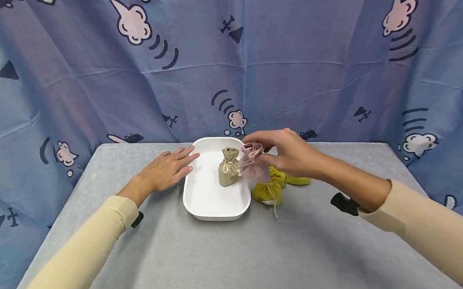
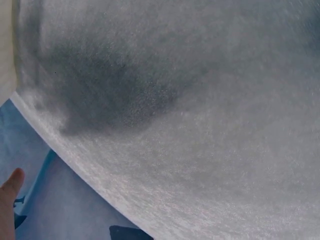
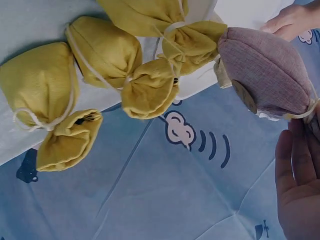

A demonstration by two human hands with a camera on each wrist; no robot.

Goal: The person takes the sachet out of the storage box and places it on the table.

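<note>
Pale grey and softly textured, the worktop [image 1: 218, 263] is stretching away from the near side. Along it, mustard-yellow cloth drawstring bags [image 1: 263, 196] are lying just beside the right side of a shallow white rectangular tray with rounded corners [image 1: 213, 204]; the right wrist view is showing three of them. At the tray's left rim, the left-hand grip [image 1: 172, 168] is reaching with fingers straight and spread, holding nothing. Opposite, the right-hand grip [image 1: 280, 148] is pinching thumb and fingers together on the gathered neck of a dusty-pink fabric drawstring pouch [image 1: 255, 168], which is hanging by the tray's right rim. Inside the tray, an olive-beige fabric drawstring pouch [image 1: 227, 171] is standing upright. The person seems to be transferring the pink pouch into the tray; the next move is probably calling for lowering it beside the beige one, clear of the rim, then releasing the neck. Farthest off, a blue cartoon-print curtain [image 1: 199, 46] is hanging behind everything.
</note>
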